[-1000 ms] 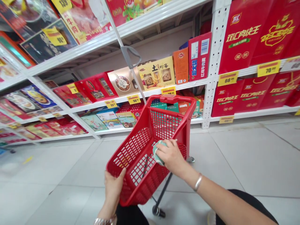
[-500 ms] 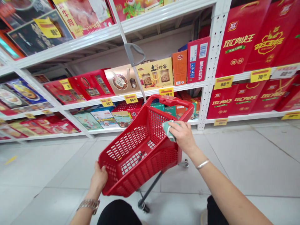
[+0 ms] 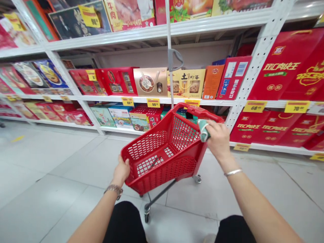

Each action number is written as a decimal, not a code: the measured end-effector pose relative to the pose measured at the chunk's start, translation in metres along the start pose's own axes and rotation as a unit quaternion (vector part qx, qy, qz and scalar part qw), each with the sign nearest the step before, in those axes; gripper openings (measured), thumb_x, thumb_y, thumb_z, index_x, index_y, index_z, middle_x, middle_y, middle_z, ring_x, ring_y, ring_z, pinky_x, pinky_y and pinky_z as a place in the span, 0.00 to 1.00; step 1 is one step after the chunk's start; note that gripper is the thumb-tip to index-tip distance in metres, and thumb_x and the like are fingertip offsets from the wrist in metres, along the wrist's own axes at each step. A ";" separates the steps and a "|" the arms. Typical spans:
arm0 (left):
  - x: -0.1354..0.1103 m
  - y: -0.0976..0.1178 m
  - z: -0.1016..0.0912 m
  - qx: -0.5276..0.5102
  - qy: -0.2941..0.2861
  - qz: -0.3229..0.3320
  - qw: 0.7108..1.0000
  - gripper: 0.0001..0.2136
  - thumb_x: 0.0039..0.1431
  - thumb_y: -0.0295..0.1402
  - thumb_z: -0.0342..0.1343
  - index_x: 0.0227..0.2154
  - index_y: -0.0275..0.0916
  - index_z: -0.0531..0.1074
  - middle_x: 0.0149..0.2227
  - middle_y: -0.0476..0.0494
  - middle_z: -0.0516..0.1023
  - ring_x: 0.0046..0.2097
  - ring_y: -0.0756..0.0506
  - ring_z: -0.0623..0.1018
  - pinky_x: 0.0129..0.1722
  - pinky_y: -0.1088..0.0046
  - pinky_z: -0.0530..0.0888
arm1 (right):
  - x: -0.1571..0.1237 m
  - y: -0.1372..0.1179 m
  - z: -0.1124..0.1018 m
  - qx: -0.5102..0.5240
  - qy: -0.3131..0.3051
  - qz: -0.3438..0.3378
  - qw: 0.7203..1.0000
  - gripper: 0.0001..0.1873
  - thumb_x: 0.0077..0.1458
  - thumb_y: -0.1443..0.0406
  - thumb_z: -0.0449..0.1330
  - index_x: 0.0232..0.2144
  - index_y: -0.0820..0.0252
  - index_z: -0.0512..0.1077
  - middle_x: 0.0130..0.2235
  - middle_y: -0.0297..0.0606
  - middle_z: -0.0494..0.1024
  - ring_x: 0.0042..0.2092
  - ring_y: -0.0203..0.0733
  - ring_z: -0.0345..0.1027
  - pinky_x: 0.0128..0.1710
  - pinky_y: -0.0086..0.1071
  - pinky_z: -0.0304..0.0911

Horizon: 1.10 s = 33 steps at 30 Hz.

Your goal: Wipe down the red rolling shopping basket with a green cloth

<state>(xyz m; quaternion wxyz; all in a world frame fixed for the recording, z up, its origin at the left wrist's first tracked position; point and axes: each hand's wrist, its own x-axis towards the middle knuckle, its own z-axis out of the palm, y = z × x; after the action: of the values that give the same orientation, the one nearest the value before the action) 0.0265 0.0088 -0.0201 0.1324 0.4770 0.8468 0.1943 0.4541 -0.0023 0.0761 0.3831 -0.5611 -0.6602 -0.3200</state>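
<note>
My left hand (image 3: 121,170) grips the near left rim of a red plastic shopping cart basket (image 3: 149,145), a wristwatch showing on that wrist. My right hand (image 3: 219,140) is at the basket's far right rim, with a bangle on its wrist. Its fingers close on a small green-and-white cloth or soft packet (image 3: 204,130), which I cannot identify exactly. The basket's mesh interior shows nothing else inside. Below it stand the cart's dark metal frame and small wheels (image 3: 147,212).
White metal shelving (image 3: 162,100) runs along the front, stocked with boxed gift sets (image 3: 186,82) and large red gift bags (image 3: 283,71), with yellow price tags along its edges. A grey pole with a handle (image 3: 172,57) rises behind the cart. Pale floor tiles (image 3: 63,158) surround it.
My right hand has moved with the green item from over the basket to its far right rim. The cart has swung, and the shelves now look more level.
</note>
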 end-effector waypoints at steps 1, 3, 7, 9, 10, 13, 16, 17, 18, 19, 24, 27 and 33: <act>-0.001 0.003 0.001 -0.006 -0.011 -0.004 1.000 0.31 0.69 0.41 0.44 0.70 0.27 0.56 0.46 0.21 0.84 0.46 0.31 0.85 0.46 0.57 0.78 | -0.007 -0.026 -0.002 0.030 -0.013 -0.026 0.999 0.15 0.64 0.73 0.55 0.44 0.56 0.79 0.54 0.43 0.81 0.48 0.50 0.66 0.44 0.42 0.55; -0.005 0.009 0.003 -0.016 -0.030 -0.010 0.999 0.31 0.70 0.41 0.43 0.71 0.28 0.54 0.48 0.21 0.83 0.49 0.31 0.85 0.49 0.56 0.77 | -0.026 -0.083 -0.002 0.096 -0.043 -0.085 0.991 0.13 0.66 0.72 0.56 0.44 0.56 0.79 0.54 0.41 0.81 0.50 0.50 0.65 0.47 0.42 0.57; -0.011 0.017 0.004 -0.037 -0.042 -0.012 0.998 0.31 0.71 0.39 0.41 0.72 0.28 0.52 0.51 0.20 0.82 0.53 0.31 0.83 0.51 0.55 0.76 | -0.071 -0.190 0.009 0.177 -0.126 -0.179 0.960 0.07 0.68 0.65 0.59 0.44 0.55 0.78 0.57 0.37 0.80 0.52 0.50 0.65 0.49 0.43 0.58; -0.013 0.019 0.005 -0.048 -0.042 -0.012 0.998 0.30 0.71 0.38 0.40 0.72 0.28 0.52 0.52 0.20 0.81 0.53 0.31 0.83 0.51 0.55 0.77 | -0.088 -0.223 0.012 0.178 -0.188 -0.186 0.948 0.07 0.68 0.65 0.59 0.44 0.56 0.78 0.58 0.37 0.79 0.53 0.51 0.66 0.51 0.45 0.60; -0.014 0.019 0.005 -0.052 -0.042 -0.012 0.998 0.30 0.71 0.38 0.40 0.71 0.28 0.52 0.52 0.20 0.81 0.53 0.31 0.83 0.51 0.55 0.77 | -0.094 -0.233 0.011 0.177 -0.219 -0.179 0.943 0.08 0.68 0.65 0.59 0.46 0.56 0.77 0.60 0.39 0.78 0.55 0.52 0.65 0.52 0.47 0.60; -0.015 0.018 0.005 -0.063 -0.040 -0.011 0.997 0.30 0.71 0.37 0.40 0.72 0.29 0.52 0.51 0.20 0.82 0.51 0.30 0.84 0.51 0.53 0.77 | -0.099 -0.242 0.001 0.193 -0.298 -0.154 0.922 0.18 0.62 0.62 0.64 0.54 0.57 0.74 0.67 0.44 0.70 0.62 0.58 0.60 0.59 0.55 0.57; -0.014 0.015 0.004 -0.067 -0.042 -0.011 0.997 0.31 0.70 0.37 0.41 0.72 0.29 0.50 0.51 0.20 0.82 0.51 0.30 0.83 0.51 0.52 0.76 | -0.093 -0.236 -0.003 0.215 -0.337 -0.168 0.901 0.25 0.60 0.57 0.66 0.57 0.55 0.71 0.69 0.44 0.66 0.64 0.60 0.59 0.61 0.59 0.56; -0.013 0.015 0.003 -0.066 -0.044 -0.012 0.997 0.32 0.70 0.37 0.42 0.73 0.28 0.49 0.51 0.19 0.82 0.51 0.30 0.83 0.51 0.52 0.76 | -0.091 -0.232 -0.001 0.210 -0.338 -0.176 0.900 0.21 0.63 0.58 0.65 0.57 0.54 0.72 0.69 0.42 0.67 0.64 0.58 0.60 0.61 0.59 0.56; -0.012 0.014 0.003 -0.065 -0.048 -0.014 0.997 0.32 0.70 0.37 0.42 0.73 0.27 0.47 0.51 0.19 0.82 0.52 0.30 0.83 0.51 0.52 0.76 | -0.089 -0.227 0.002 0.199 -0.334 -0.184 0.903 0.17 0.65 0.61 0.63 0.56 0.52 0.73 0.68 0.41 0.69 0.63 0.57 0.61 0.61 0.58 0.57; -0.011 0.013 0.002 -0.064 -0.051 -0.015 0.997 0.33 0.70 0.36 0.42 0.73 0.27 0.46 0.51 0.19 0.82 0.52 0.30 0.83 0.51 0.52 0.76 | -0.089 -0.221 0.007 0.184 -0.326 -0.189 0.908 0.15 0.67 0.64 0.61 0.55 0.51 0.74 0.67 0.40 0.70 0.62 0.55 0.63 0.60 0.56 0.58; -0.004 0.008 -0.004 -0.062 -0.065 -0.010 0.996 0.32 0.70 0.36 0.42 0.73 0.28 0.50 0.51 0.19 0.82 0.53 0.30 0.83 0.52 0.54 0.76 | -0.084 -0.169 0.028 0.126 -0.273 -0.217 0.929 0.15 0.66 0.69 0.60 0.53 0.52 0.76 0.64 0.43 0.74 0.60 0.54 0.67 0.60 0.52 0.59; 0.003 0.004 -0.008 -0.061 -0.067 -0.006 0.996 0.33 0.69 0.36 0.43 0.73 0.29 0.48 0.51 0.21 0.82 0.52 0.31 0.83 0.50 0.55 0.76 | -0.072 -0.126 0.030 0.102 -0.258 -0.253 0.927 0.17 0.66 0.72 0.59 0.54 0.54 0.76 0.63 0.46 0.75 0.61 0.52 0.69 0.61 0.48 0.59; 0.016 -0.003 -0.015 -0.064 -0.063 0.012 0.996 0.33 0.68 0.36 0.46 0.74 0.33 0.50 0.51 0.24 0.83 0.52 0.32 0.83 0.50 0.56 0.77 | -0.033 -0.049 0.017 0.045 -0.297 -0.273 0.914 0.20 0.64 0.74 0.57 0.54 0.54 0.76 0.63 0.47 0.75 0.60 0.50 0.71 0.59 0.45 0.59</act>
<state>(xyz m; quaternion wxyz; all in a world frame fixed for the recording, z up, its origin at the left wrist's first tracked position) 0.0098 0.0179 -0.0089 0.2138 0.4888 0.8170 0.2187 0.4056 -0.0123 0.0397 0.0917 -0.4103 -0.8849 -0.2005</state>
